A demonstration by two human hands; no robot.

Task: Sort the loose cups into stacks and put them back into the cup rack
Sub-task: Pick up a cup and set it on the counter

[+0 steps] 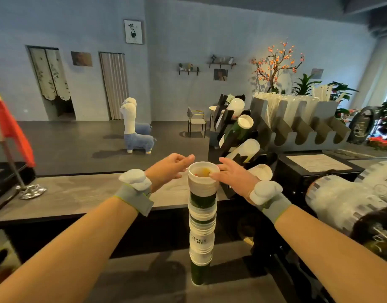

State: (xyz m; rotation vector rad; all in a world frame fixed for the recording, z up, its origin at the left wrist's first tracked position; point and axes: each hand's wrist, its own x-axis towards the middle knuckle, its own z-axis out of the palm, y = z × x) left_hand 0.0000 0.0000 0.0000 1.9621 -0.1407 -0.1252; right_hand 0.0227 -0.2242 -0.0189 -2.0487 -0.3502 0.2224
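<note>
A tall stack of white and dark green paper cups (202, 224) stands upright on the lower counter in front of me, its open top at hand height. My left hand (168, 171) hovers just left of the top rim with fingers straight, not clearly touching it. On the other side my right hand (232, 178) reaches in with relaxed fingers whose tips touch the rim. The black cup rack (228, 136) stands behind, its slanted slots holding several stacks of white and green cups (243, 125).
A grey holder of straws and lids (297, 121) sits right of the rack. Sleeves of plastic-wrapped cups (345, 200) lie at far right. A red flag on a metal base (29, 190) stands on the upper counter (83, 193) at left.
</note>
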